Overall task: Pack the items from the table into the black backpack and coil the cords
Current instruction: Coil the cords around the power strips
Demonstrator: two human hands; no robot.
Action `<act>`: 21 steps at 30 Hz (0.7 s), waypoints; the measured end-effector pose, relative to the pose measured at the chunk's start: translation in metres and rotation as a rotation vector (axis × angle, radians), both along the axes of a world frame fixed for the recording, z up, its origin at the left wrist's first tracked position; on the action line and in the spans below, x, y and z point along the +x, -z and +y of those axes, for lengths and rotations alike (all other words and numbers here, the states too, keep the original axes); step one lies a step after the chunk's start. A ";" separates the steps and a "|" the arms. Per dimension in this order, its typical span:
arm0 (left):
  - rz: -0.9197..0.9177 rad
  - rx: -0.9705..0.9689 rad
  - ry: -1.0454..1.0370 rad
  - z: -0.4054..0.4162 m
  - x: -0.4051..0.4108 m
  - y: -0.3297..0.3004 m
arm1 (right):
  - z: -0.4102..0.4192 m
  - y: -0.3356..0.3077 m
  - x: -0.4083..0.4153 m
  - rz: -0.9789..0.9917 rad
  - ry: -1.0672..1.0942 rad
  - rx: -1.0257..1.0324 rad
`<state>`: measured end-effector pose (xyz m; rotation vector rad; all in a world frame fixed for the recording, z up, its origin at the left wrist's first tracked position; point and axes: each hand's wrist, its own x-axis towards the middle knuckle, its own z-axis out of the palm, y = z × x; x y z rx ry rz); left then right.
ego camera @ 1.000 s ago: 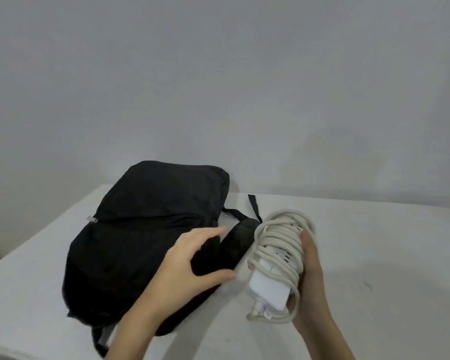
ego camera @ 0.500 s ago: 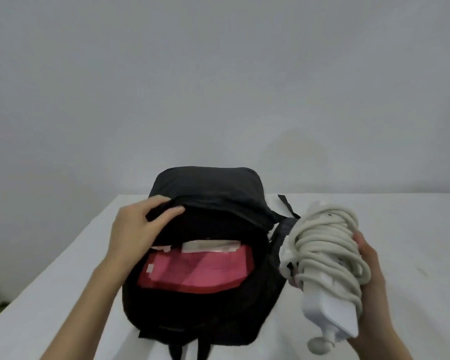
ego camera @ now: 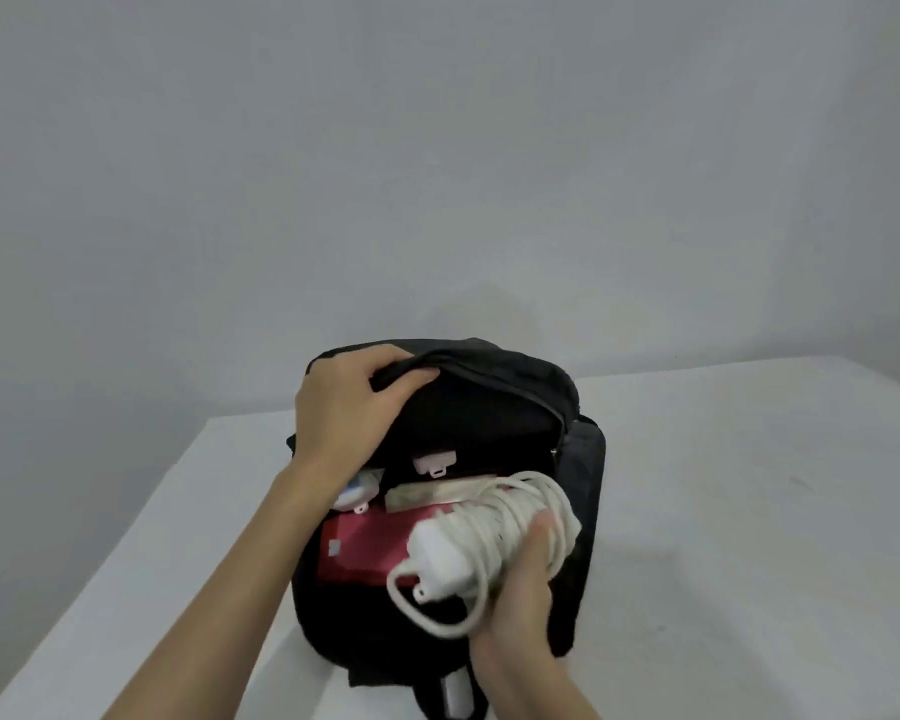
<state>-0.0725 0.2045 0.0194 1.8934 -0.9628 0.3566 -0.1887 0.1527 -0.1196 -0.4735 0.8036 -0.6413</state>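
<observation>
I see one black backpack (ego camera: 494, 407) standing near the middle of the white bench (ego camera: 723, 511), with bare surface to its right and the bench's left edge running close along its left side. My left hand (ego camera: 344, 402) grips the soft fabric flap at the top, fingers curled over the rim, holding the mouth wide. My right hand (ego camera: 520, 589) is clamped around one white power strip (ego camera: 448, 558), a smooth hard plastic block wrapped in its own thick round cord (ego camera: 520, 511), several loops, one slack loop hanging at the near end. The bundle sits over the right half of the opening, partly inside. Within the bag lies one flat red rectangular item (ego camera: 365, 550), one pale paper-like piece (ego camera: 427, 493) above it, and two small white pieces whose nature I cannot tell.
</observation>
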 end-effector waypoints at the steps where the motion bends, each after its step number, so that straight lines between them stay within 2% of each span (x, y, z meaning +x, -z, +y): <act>1: 0.003 -0.005 0.017 0.003 -0.001 0.002 | 0.000 -0.007 0.013 0.087 0.047 -0.019; 2: 0.002 0.000 0.032 0.006 -0.001 0.004 | 0.000 -0.009 0.026 0.154 0.095 -0.009; 4: 0.002 0.018 0.060 0.010 0.001 0.009 | -0.004 -0.004 0.045 0.183 0.044 -0.028; 6: 0.033 0.063 0.148 0.015 0.004 0.014 | -0.009 -0.004 0.049 0.174 -0.130 -0.098; 9: 0.065 0.256 0.408 0.019 0.010 0.021 | -0.029 -0.005 0.029 0.048 -0.368 -0.162; 14: 0.092 0.633 0.678 0.012 -0.002 0.055 | -0.075 -0.007 -0.027 0.092 -0.589 -0.221; 16: -0.011 0.797 0.670 0.011 -0.013 0.074 | -0.090 -0.004 -0.050 0.301 -0.606 -0.404; 18: -0.072 0.814 0.571 0.012 -0.026 0.091 | -0.103 -0.007 -0.071 0.484 -0.528 -0.616; 21: -0.320 0.769 0.342 0.006 -0.049 0.119 | -0.135 -0.011 -0.073 0.537 -0.320 -0.705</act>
